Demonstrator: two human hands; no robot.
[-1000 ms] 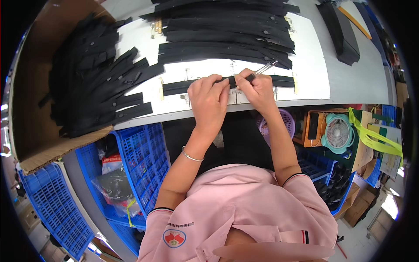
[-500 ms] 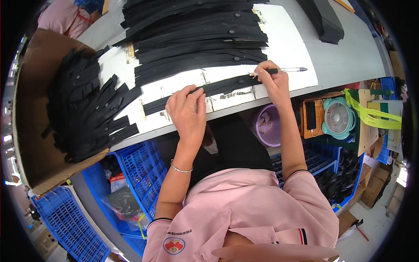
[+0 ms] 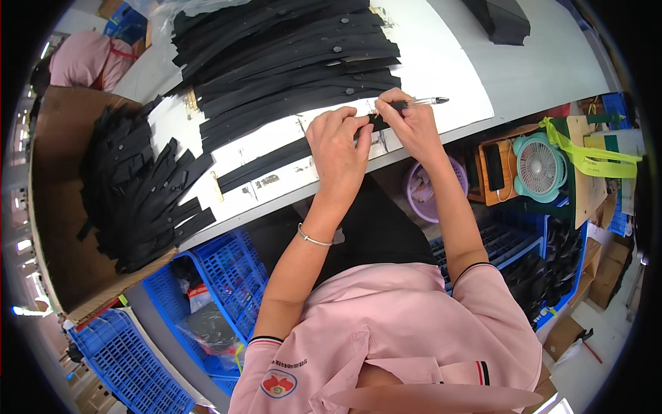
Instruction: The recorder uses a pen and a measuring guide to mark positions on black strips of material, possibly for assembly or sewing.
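Note:
A single black fabric strip (image 3: 269,165) lies along the near edge of a white board (image 3: 452,76) that has dark marks on it. My left hand (image 3: 338,155) is closed at the strip's right part, thumb and fingertips bent together over it. Close beside it, my right hand (image 3: 414,127) grips a clear pen (image 3: 429,101) with a dark grip, its back end pointing right. My fingers hide the pen's tip and part of the strip. Just beyond lies a thick stack of similar black strips (image 3: 289,76), some with small round dark pieces on them.
At left, a cardboard box (image 3: 58,228) on its side holds a heap of black strips (image 3: 131,186). A folded black piece (image 3: 500,21) lies far right on the grey table (image 3: 552,62). Below are a purple bin (image 3: 441,210), a fan (image 3: 540,168), a phone (image 3: 493,167) and blue crates (image 3: 131,362).
My left hand has slid right along the strip, up close to my right hand, and its fingers have drawn together. The right hand still holds the pen. The view has shifted slightly.

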